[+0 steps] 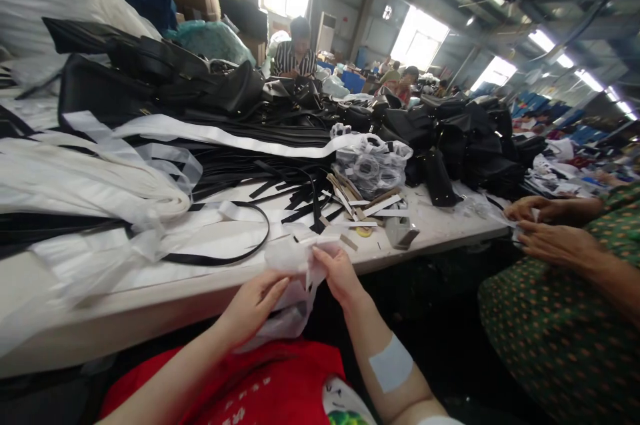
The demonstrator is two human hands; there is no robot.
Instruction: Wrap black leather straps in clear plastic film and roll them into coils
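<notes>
A thin, whitish translucent sheet (287, 258) stretches between my hands at the table's front edge, and its lower part hangs crumpled over my lap. My left hand (255, 305) closes on its left side, thumb over the fingers. On the right side my right hand (340, 271) pinches it between thumb and fingers. Whether it is plastic film or thin fabric I cannot tell. Just beyond lie short black strips (303, 201) and a grey block-shaped object (401, 231).
Long white strips (100, 178) and a looped black strap (267, 225) cover the table's left. Black bags (165, 81) are heaped behind. Clear-wrapped rings (370, 161) sit mid-table beside cardboard and white slips (357, 201). At right, a co-worker's hands (555, 231) handle something pale.
</notes>
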